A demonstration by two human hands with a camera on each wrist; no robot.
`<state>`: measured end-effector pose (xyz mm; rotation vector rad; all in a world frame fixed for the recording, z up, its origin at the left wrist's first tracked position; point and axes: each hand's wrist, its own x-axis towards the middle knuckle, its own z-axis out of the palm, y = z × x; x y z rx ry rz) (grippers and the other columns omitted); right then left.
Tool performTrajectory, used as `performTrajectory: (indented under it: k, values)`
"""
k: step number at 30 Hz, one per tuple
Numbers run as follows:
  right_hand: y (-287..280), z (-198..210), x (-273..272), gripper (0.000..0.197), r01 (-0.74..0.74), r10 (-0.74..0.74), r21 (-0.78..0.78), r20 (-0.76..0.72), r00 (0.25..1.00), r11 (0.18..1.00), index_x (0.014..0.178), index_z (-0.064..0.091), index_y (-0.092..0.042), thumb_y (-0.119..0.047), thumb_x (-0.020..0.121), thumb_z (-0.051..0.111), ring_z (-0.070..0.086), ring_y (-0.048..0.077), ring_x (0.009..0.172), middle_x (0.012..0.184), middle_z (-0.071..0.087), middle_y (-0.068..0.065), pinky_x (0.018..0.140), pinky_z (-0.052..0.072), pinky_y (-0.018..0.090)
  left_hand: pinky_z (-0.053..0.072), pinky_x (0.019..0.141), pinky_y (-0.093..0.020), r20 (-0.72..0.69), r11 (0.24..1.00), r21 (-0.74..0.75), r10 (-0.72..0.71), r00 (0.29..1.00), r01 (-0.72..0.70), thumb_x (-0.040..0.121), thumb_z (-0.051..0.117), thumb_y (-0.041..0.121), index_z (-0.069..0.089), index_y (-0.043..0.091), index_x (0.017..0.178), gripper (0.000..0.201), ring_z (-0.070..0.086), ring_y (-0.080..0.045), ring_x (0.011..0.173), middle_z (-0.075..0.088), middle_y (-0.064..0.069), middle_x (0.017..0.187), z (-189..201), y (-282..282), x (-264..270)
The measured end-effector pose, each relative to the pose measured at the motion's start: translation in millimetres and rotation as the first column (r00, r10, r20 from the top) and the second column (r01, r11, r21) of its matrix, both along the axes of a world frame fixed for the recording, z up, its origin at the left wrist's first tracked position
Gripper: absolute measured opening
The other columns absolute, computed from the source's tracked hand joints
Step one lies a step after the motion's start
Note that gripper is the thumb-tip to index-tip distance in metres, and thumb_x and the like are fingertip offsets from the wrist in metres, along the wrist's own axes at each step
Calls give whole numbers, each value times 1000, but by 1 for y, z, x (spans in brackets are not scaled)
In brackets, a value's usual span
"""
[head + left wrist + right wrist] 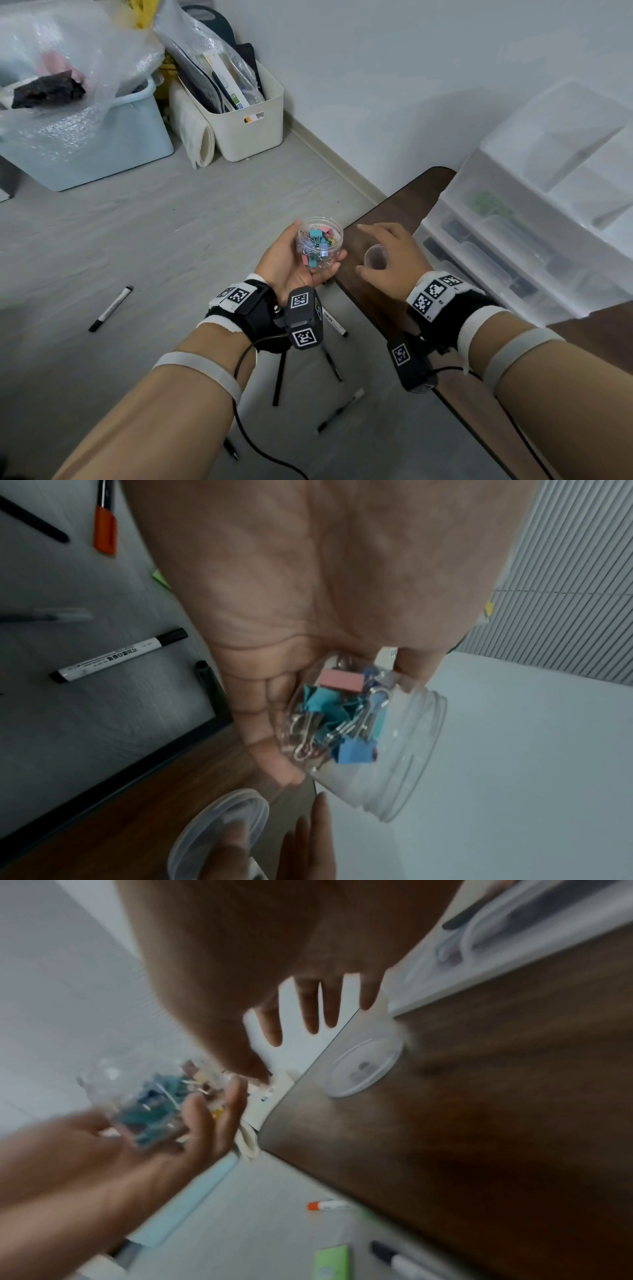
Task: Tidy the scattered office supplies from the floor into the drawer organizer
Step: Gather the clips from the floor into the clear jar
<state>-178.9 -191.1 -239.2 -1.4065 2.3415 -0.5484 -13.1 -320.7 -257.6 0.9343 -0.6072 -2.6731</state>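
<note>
My left hand (294, 265) cradles an uncapped clear jar (320, 244) of coloured binder clips, thumb and fingers curled round it (373, 739). The jar's clear lid (376, 257) lies flat on the brown table (390, 209). My right hand (399, 251) hovers over the lid (363, 1069) with fingers spread, holding nothing. The translucent drawer organizer (534, 219) stands on the table to the right. A black-and-white marker (111, 308) and a thin pen (340, 409) lie on the grey floor, and another marker (118, 656) shows in the left wrist view.
A light blue bin (85, 147) with plastic bags and a cream bin (250, 116) stand at the far wall. Black tripod legs (279, 380) stand under my left wrist. An orange-capped marker (325, 1205) and a green sticky pad (332, 1263) lie on the floor beside the table.
</note>
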Motion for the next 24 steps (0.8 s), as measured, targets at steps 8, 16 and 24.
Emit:
performTrajectory:
  k: [8,16,24]
  values:
    - [4,-7,1,66,95,-53,257,-167,985,962,143,37,-42,-38,83,63,34,27,127,133,39,6,97,44,40,61,74,-41,26,1000,3,23,999,-23,96,39,61,50,4,138,71,62,-38,118,63,-23,128,-4,3,-8]
    - [-13,53,9,44,219,-164,-457,157,974,862,107,48,-32,-32,73,76,54,8,94,110,46,1,79,57,24,60,80,-42,51,999,-21,31,998,-30,97,35,61,53,6,136,69,60,-38,120,64,-21,128,14,6,-14]
    - [-31,116,9,31,-44,103,-313,175,979,949,83,53,-20,-32,72,79,64,16,100,107,67,-2,86,52,34,61,71,-39,28,988,-151,15,999,-11,101,33,54,62,14,121,53,73,-23,87,73,-12,105,85,11,-33]
